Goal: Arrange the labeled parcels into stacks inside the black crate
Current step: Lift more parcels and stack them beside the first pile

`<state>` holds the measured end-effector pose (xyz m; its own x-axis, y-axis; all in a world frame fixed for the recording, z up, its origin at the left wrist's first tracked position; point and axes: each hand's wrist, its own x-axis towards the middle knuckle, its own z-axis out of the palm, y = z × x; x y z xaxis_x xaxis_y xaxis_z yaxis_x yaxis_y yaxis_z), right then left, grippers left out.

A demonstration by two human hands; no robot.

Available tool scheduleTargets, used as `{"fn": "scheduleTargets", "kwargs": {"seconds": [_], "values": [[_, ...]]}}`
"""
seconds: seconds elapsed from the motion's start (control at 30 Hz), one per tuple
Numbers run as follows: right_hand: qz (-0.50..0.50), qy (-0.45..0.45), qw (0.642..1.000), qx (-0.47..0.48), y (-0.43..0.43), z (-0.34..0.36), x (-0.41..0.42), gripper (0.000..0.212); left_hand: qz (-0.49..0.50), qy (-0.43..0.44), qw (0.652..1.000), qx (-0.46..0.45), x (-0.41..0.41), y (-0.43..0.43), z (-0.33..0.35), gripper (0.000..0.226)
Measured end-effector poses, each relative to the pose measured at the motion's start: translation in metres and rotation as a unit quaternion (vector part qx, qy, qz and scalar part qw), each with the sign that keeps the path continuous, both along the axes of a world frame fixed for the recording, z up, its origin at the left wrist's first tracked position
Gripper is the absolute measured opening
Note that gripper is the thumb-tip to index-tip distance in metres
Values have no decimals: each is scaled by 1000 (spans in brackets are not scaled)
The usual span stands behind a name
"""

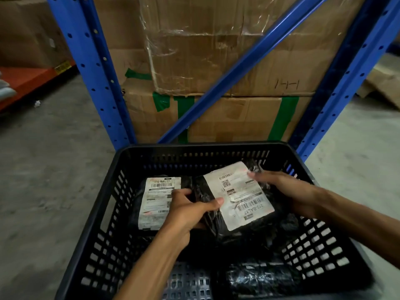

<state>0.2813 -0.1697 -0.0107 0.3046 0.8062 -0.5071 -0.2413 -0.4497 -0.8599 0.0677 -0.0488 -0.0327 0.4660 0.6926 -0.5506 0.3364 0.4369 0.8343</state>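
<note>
A black slatted crate stands on the floor in front of me. Both hands hold one black plastic-wrapped parcel with a white shipping label inside the crate, tilted, right of centre. My left hand grips its left edge, thumb on the label. On its right side, my right hand has fingers laid over the label's top corner. A second labeled parcel lies flat at the crate's far left. Another black wrapped parcel lies at the near right, no label showing.
Blue steel rack uprights and a diagonal brace stand right behind the crate, with large taped cardboard boxes stacked between them. An orange shelf beam is at the left. Grey concrete floor surrounds the crate.
</note>
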Motion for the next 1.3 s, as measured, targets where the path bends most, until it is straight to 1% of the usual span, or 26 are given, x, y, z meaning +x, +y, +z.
{"fn": "scheduleTargets", "kwargs": {"seconds": [0.03,0.07,0.13,0.17,0.3,0.37,0.4,0.47,0.5,0.53,0.6,0.7,0.73,0.77,0.8,0.83,0.87,0.9,0.93,0.97,1.0,1.07,1.13,1.2,1.27,1.3], "values": [[22,-6,1000,2,0,5,3,39,-4,-13,1000,-3,-4,1,-1,88],[36,-12,999,5,0,9,6,39,-8,-23,1000,-7,-7,3,0,99],[68,-26,997,18,2,18,7,36,-38,-37,999,-12,-13,8,4,109],[86,-36,995,29,3,22,6,36,-66,-35,997,-4,-15,11,7,110],[163,-110,980,34,12,40,1,45,-135,-28,987,77,-22,27,21,104],[241,-155,958,17,17,46,-8,56,-190,-29,978,82,-20,37,31,94],[266,-175,948,3,20,47,-12,67,-231,-13,969,91,-17,40,35,87],[253,-211,944,-21,23,45,-19,92,-296,34,949,107,-13,46,43,78],[226,-220,949,-27,24,44,-21,99,-309,51,943,111,-12,48,45,77],[201,-220,954,-24,24,42,-23,100,-309,55,943,113,-11,49,45,78],[162,-226,960,-12,25,41,-23,92,-292,33,949,117,-13,54,43,74],[123,-266,956,2,27,42,-16,64,-214,-37,970,110,-19,57,40,59],[104,-237,966,9,25,40,-12,53,-172,-63,978,98,-21,58,39,58],[78,-169,982,18,21,36,-10,46,-125,-90,985,79,-23,58,37,57],[50,-73,996,30,17,28,-7,51,-75,-119,989,53,-24,58,37,57],[21,21,999,43,13,21,-6,61,-28,-151,988,23,-24,56,37,56],[4,99,993,59,10,16,-8,71,12,-186,982,-8,-23,53,38,54],[-5,156,985,74,9,13,-13,78,43,-222,973,-40,-20,48,39,51],[-10,191,977,90,11,11,-18,81,68,-251,963,-67,-16,42,40,47],[-19,205,973,104,15,10,-23,82,87,-268,956,-84,-12,36,40,43],[-30,197,973,115,20,11,-28,79,101,-276,952,-90,-8,29,39,40],[-53,145,981,113,31,12,-39,65,116,-272,951,-85,-2,16,33,34],[-79,120,984,108,39,10,-46,54,100,-257,958,-76,-2,4,26,33],[-108,131,980,99,37,2,-47,47,64,-206,975,-43,-5,-5,19,42],[-106,145,980,88,26,-7,-42,43,44,-124,991,39,-6,-10,17,58],[-101,145,981,83,19,-14,-38,42,51,-85,992,78,-4,-11,16,71]]}}
